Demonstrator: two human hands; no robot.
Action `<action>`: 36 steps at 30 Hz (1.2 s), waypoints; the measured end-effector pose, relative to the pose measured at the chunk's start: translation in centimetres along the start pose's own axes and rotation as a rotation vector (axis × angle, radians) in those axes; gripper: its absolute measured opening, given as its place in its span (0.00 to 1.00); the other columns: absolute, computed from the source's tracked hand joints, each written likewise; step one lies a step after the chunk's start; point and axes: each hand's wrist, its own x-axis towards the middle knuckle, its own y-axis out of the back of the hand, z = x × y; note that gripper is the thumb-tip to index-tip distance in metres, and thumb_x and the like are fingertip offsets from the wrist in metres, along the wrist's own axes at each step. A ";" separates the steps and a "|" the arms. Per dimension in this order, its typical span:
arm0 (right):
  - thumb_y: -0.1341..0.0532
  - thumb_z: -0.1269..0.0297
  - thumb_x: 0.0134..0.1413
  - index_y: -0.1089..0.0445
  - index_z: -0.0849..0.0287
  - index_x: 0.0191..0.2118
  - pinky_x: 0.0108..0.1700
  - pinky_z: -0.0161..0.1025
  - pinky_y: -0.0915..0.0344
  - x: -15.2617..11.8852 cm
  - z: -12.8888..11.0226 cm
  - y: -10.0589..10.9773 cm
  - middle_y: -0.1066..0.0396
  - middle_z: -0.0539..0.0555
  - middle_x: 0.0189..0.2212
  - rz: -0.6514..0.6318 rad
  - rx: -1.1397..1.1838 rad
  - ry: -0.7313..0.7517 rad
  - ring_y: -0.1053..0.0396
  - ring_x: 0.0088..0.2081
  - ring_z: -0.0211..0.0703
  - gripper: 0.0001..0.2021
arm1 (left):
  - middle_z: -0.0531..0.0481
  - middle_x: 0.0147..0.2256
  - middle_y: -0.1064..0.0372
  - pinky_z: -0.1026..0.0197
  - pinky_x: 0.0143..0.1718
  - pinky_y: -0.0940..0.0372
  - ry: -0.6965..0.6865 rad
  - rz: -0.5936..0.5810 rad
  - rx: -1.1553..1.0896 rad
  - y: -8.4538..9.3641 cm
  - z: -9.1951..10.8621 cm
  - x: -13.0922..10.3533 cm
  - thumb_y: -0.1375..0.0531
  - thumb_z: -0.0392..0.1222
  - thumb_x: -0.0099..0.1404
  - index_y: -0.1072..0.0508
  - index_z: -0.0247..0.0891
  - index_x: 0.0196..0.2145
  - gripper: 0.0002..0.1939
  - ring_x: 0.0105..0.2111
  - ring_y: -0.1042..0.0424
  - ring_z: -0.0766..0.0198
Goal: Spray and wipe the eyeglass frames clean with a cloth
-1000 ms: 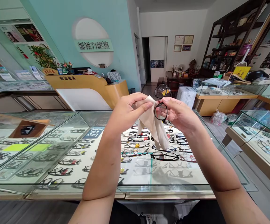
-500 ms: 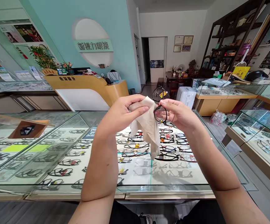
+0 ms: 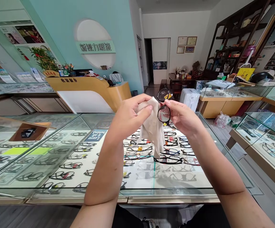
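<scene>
My left hand [image 3: 134,115] pinches a pale beige cloth [image 3: 153,129] between thumb and fingers, and the cloth hangs down over the glass counter. Just right of it, my right hand [image 3: 181,115] grips a pair of black-framed glasses [image 3: 164,114] near the bridge. The glasses are held upright on end, one lens above the other, with a yellow tag by the upper lens. The cloth's right edge is close beside the lower lens; whether they touch is unclear.
Below my hands is a glass display counter [image 3: 137,191] with rows of glasses inside. A wooden block [image 3: 29,131] appears at left. Beyond stand a wooden reception desk [image 3: 87,91] and a wrapped white suitcase [image 3: 189,96]. More glass cases line the right side.
My left hand has shifted slightly right and up with the cloth, which now hangs bunched differently. The glasses have turned and moved slightly in my right hand.
</scene>
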 end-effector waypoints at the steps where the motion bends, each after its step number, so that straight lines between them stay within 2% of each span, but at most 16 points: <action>1: 0.14 0.47 0.43 0.15 0.55 0.36 0.42 0.33 0.27 0.0 0.1 -0.2 0.18 0.49 0.38 0.008 0.029 0.005 0.25 0.38 0.36 0.21 | 0.51 0.38 0.21 0.60 0.39 0.36 -0.006 0.017 0.016 -0.4 0.1 0.0 0.39 0.45 0.73 0.17 0.39 0.47 0.13 0.36 0.28 0.60; 4: 0.14 0.47 0.41 0.17 0.55 0.34 0.39 0.34 0.28 -0.2 0.4 -0.7 0.22 0.47 0.32 0.028 0.065 0.012 0.28 0.32 0.35 0.21 | 0.52 0.37 0.22 0.61 0.37 0.37 -0.043 0.020 0.041 -1.0 0.3 -0.1 0.40 0.43 0.73 0.17 0.38 0.47 0.13 0.34 0.29 0.61; 7: 0.14 0.46 0.40 0.18 0.55 0.33 0.37 0.36 0.29 -0.4 0.8 -1.2 0.22 0.48 0.30 0.059 0.053 0.038 0.30 0.29 0.35 0.22 | 0.51 0.40 0.19 0.60 0.40 0.36 -0.104 0.024 0.059 -1.1 0.6 -0.3 0.41 0.41 0.73 0.17 0.39 0.47 0.12 0.38 0.26 0.60; 10: 0.14 0.45 0.40 0.18 0.55 0.33 0.38 0.37 0.29 -0.5 1.2 -1.3 0.22 0.49 0.31 0.086 0.036 0.058 0.29 0.31 0.36 0.23 | 0.51 0.42 0.18 0.60 0.43 0.35 -0.148 0.013 0.076 -0.9 0.9 -0.5 0.41 0.40 0.75 0.18 0.39 0.48 0.12 0.41 0.24 0.59; 15: 0.14 0.45 0.40 0.17 0.56 0.33 0.39 0.34 0.30 -0.5 1.3 -1.4 0.23 0.48 0.32 0.152 0.036 0.093 0.30 0.33 0.35 0.23 | 0.51 0.40 0.22 0.60 0.39 0.34 -0.190 0.031 0.081 -1.4 1.1 -0.8 0.40 0.39 0.75 0.23 0.41 0.52 0.10 0.37 0.25 0.61; 18: 0.15 0.45 0.39 0.19 0.55 0.33 0.39 0.36 0.30 -0.6 1.1 -1.6 0.24 0.48 0.31 0.153 0.028 0.110 0.31 0.32 0.36 0.23 | 0.50 0.43 0.23 0.57 0.45 0.32 -0.294 0.042 0.092 -2.1 1.1 -1.0 0.40 0.36 0.72 0.26 0.42 0.53 0.13 0.41 0.24 0.60; 20: 0.15 0.45 0.41 0.20 0.55 0.31 0.37 0.36 0.30 -0.8 0.9 -1.8 0.25 0.47 0.29 0.142 0.029 0.130 0.32 0.30 0.36 0.22 | 0.50 0.42 0.23 0.54 0.50 0.31 -0.385 0.011 0.028 -2.6 1.2 -1.1 0.38 0.35 0.70 0.27 0.43 0.53 0.15 0.43 0.24 0.58; 22: 0.16 0.45 0.42 0.21 0.54 0.31 0.36 0.36 0.30 -0.9 0.6 -1.8 0.24 0.47 0.29 0.142 0.038 0.146 0.31 0.30 0.36 0.22 | 0.50 0.39 0.24 0.53 0.48 0.30 -0.428 -0.029 -0.166 -3.0 1.0 -1.0 0.36 0.38 0.71 0.27 0.43 0.52 0.12 0.40 0.24 0.58; 23: 0.16 0.45 0.42 0.21 0.54 0.31 0.36 0.37 0.29 -0.9 0.4 -1.8 0.23 0.47 0.30 0.145 0.045 0.153 0.30 0.30 0.37 0.22 | 0.50 0.37 0.25 0.54 0.45 0.29 -0.416 -0.013 -0.288 -3.2 0.9 -1.0 0.36 0.41 0.72 0.27 0.43 0.50 0.10 0.37 0.25 0.59; 25: 0.15 0.44 0.42 0.20 0.53 0.33 0.37 0.38 0.26 -0.8 0.0 -1.5 0.20 0.48 0.33 0.148 0.055 0.169 0.25 0.33 0.40 0.22 | 0.51 0.34 0.27 0.57 0.39 0.31 -0.312 0.100 -0.477 -3.6 0.6 -0.6 0.36 0.48 0.75 0.28 0.43 0.45 0.08 0.32 0.27 0.61; 27: 0.15 0.44 0.43 0.20 0.52 0.35 0.39 0.39 0.25 -0.7 -0.3 -1.2 0.18 0.49 0.36 0.142 0.051 0.198 0.23 0.35 0.42 0.22 | 0.52 0.32 0.29 0.59 0.35 0.34 -0.127 0.201 -0.494 -4.0 0.3 0.0 0.35 0.55 0.76 0.28 0.42 0.39 0.15 0.30 0.30 0.63; 28: 0.16 0.44 0.45 0.20 0.52 0.36 0.40 0.39 0.24 -0.6 -0.4 -1.0 0.17 0.50 0.37 0.143 0.043 0.216 0.23 0.35 0.42 0.22 | 0.52 0.31 0.29 0.60 0.34 0.35 -0.031 0.194 -0.461 -4.2 0.2 0.3 0.34 0.60 0.75 0.28 0.41 0.37 0.19 0.30 0.31 0.64; 30: 0.17 0.43 0.47 0.20 0.52 0.36 0.39 0.39 0.25 -0.5 -0.5 -0.6 0.17 0.50 0.39 0.146 0.016 0.245 0.24 0.35 0.41 0.22 | 0.51 0.31 0.29 0.61 0.33 0.36 0.115 0.082 -0.396 -4.5 0.0 0.8 0.33 0.70 0.71 0.26 0.39 0.35 0.28 0.31 0.33 0.63; 32: 0.18 0.43 0.50 0.21 0.52 0.36 0.41 0.40 0.25 -0.4 -0.4 -0.4 0.16 0.50 0.41 0.138 -0.010 0.266 0.23 0.37 0.42 0.21 | 0.50 0.31 0.29 0.62 0.31 0.38 0.190 -0.051 -0.399 -4.9 0.0 1.1 0.35 0.78 0.68 0.24 0.38 0.34 0.35 0.31 0.34 0.63; 34: 0.18 0.44 0.51 0.22 0.51 0.36 0.44 0.42 0.25 -0.2 -0.2 -0.3 0.16 0.51 0.42 0.111 -0.025 0.271 0.23 0.39 0.43 0.21 | 0.50 0.30 0.30 0.62 0.30 0.41 0.237 -0.152 -0.468 -5.3 -0.2 1.1 0.36 0.80 0.66 0.23 0.37 0.32 0.38 0.29 0.36 0.64; 36: 0.19 0.44 0.52 0.23 0.51 0.35 0.45 0.42 0.25 0.0 0.1 -0.4 0.16 0.51 0.43 0.086 -0.028 0.268 0.23 0.40 0.43 0.20 | 0.51 0.28 0.30 0.62 0.28 0.43 0.282 -0.204 -0.576 -5.8 -0.6 1.1 0.33 0.80 0.64 0.22 0.36 0.32 0.38 0.27 0.37 0.65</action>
